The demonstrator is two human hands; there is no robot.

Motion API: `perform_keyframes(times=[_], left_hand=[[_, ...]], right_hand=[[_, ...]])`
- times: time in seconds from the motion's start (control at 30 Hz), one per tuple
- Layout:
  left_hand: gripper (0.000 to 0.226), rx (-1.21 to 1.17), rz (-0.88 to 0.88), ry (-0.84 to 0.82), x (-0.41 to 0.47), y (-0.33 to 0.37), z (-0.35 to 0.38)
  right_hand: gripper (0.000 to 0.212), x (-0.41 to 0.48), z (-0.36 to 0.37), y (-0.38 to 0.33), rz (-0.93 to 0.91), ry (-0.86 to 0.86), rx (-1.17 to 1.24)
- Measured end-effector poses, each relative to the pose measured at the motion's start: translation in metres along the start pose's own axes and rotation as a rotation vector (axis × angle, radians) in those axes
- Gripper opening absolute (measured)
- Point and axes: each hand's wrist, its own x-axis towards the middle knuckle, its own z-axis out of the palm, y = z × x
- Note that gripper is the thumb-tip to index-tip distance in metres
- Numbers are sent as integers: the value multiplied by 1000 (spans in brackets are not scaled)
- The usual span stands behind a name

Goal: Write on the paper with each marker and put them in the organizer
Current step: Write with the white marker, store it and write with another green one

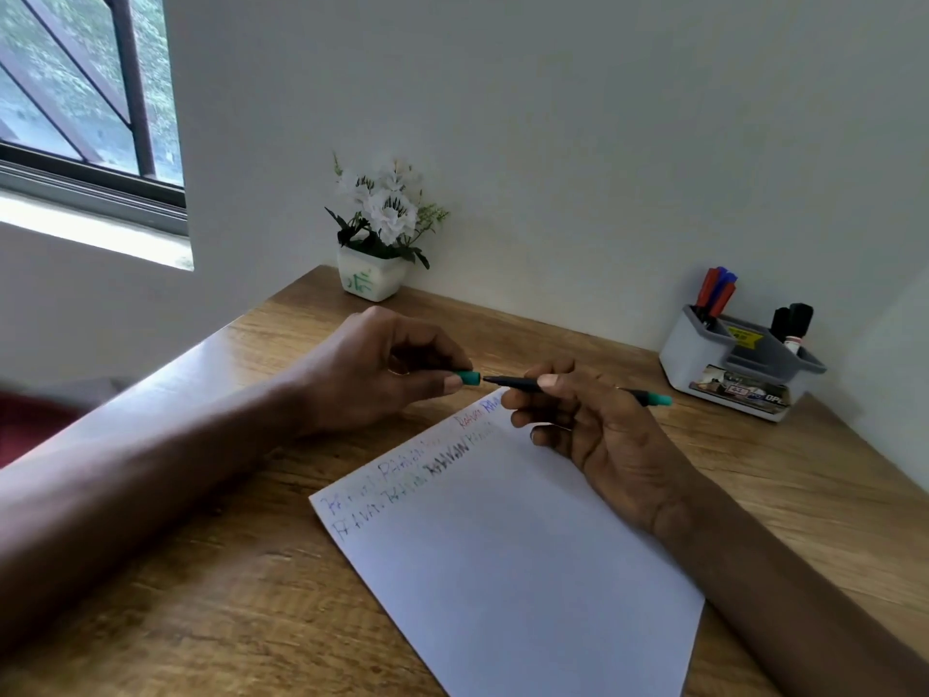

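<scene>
My right hand [598,425] grips a thin black marker [518,382] with a teal end, its tip pointing left above the paper's far corner. My left hand [382,369] pinches the teal cap [469,378] just left of that tip, a small gap between them. The white paper [502,560] lies on the wooden desk [226,596] with two rows of coloured writing along its far edge. The grey organizer [704,364] stands at the back right, holding red and blue markers [716,291] in its left slot and black ones [794,319] in its right.
A white pot of white flowers [377,233] stands at the desk's far corner against the wall. A window [85,93] is at the upper left. Something red [30,420] shows beyond the desk's left edge.
</scene>
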Motion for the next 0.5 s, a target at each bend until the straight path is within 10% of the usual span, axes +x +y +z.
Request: perform_keyframes(times=[0.5], left_hand=[[26,-504,-35,-62,-3,13,9]], right_hand=[[25,-5,16,-2,-179,32,-76]])
